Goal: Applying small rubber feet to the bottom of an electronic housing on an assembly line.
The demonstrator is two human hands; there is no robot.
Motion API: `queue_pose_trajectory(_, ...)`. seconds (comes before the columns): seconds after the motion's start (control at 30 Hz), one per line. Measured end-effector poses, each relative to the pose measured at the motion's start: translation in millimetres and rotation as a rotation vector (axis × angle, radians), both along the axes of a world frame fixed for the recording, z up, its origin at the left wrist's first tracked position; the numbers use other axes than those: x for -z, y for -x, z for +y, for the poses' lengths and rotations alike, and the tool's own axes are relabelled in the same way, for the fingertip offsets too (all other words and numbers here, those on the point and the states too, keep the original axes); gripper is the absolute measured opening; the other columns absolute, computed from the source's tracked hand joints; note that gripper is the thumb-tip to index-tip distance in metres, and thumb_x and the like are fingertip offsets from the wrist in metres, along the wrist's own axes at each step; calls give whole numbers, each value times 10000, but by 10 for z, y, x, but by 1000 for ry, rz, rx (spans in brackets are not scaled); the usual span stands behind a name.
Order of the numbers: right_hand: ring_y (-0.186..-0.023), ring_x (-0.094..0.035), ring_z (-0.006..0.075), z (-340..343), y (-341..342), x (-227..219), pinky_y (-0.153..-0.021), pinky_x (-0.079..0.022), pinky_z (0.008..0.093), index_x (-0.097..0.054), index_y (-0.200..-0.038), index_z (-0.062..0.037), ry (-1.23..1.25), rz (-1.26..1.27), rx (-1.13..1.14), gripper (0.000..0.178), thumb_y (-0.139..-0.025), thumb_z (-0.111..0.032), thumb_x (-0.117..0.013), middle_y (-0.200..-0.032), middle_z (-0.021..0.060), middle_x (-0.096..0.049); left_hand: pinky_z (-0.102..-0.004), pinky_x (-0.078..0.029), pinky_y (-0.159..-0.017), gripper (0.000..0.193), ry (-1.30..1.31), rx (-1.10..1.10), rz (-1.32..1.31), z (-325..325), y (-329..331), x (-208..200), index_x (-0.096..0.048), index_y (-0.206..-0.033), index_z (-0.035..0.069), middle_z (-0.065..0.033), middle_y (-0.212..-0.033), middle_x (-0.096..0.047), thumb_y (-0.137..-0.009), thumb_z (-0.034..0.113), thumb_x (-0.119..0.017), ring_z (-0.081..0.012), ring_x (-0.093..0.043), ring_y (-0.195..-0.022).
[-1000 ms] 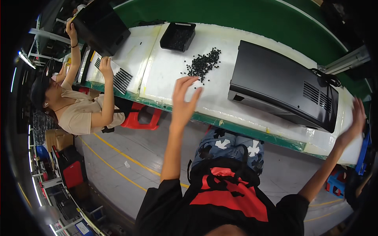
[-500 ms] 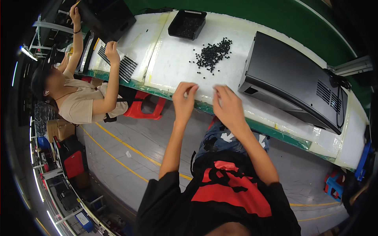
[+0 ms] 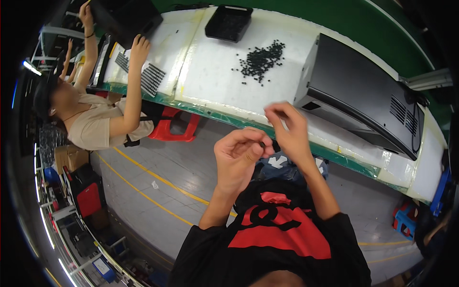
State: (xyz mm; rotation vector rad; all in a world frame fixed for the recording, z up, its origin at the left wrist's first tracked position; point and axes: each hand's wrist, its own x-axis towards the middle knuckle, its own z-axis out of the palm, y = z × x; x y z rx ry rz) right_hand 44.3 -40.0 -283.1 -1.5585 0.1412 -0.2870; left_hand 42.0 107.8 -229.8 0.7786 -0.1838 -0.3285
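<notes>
Your left hand (image 3: 235, 155) has drawn back, fingers pinching one black piece (image 3: 262, 144); right hand (image 3: 293, 133), can't tell. Loose pieces (image 3: 260, 61) remain left of the casing (image 3: 356, 83).

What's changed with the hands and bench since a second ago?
The left hand has drawn back, away from the pile of black pieces; it now holds a small black piece. The right hand has swung leftward from the right end of the black housing to beside the left hand, its grip unclear. The pile, housing and black tray stay on the white bench.
</notes>
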Motion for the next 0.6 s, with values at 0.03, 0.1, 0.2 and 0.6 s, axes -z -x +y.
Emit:
queue_pose_trajectory(0.03,-805,-610,141,-34,217,-69,-722,-507,250,-625,-1069,47,-250,44,16,133,-938,27,-614,-985,96,-643,-331,-558,-778,229,-5,35,-20,-43,20,-31,-644,-1098,-56,-166,-1023,-662,-891,7,-721,-227,-663,-880)
queue_pose_trajectory(0.1,-830,-613,148,-276,606,-365,-698,-514,253,-625,-1053,54,-329,-36,123,121,-934,31,-622,-970,103,-632,-365,-583,-810,224,34,138,-32,-226,27,-107,-651,-1067,-74,-193,-1037,-658,-860,-46,-731,-257,-683,-896)
queue_pose_trajectory(0.2,-750,-600,176,-561,963,-655,-640,-511,290,-617,-1017,64,-333,-163,214,118,-900,62,-615,-940,148,-625,-370,-582,-814,242,73,247,-137,-499,37,-118,-651,-1055,-73,-193,-1017,-653,-830,-89,-737,-260,-680,-902)
queue_pose_trajectory(0.6,-706,-601,187,-1143,1495,-872,-620,-510,301,-627,-1042,57,-244,-344,357,134,-910,35,-631,-883,168,-634,-329,-585,-808,198,-23,552,-330,-1355,158,-299,-661,-1082,-103,-199,-1031,-659,-884,-99,-671,-237,-680,-928)
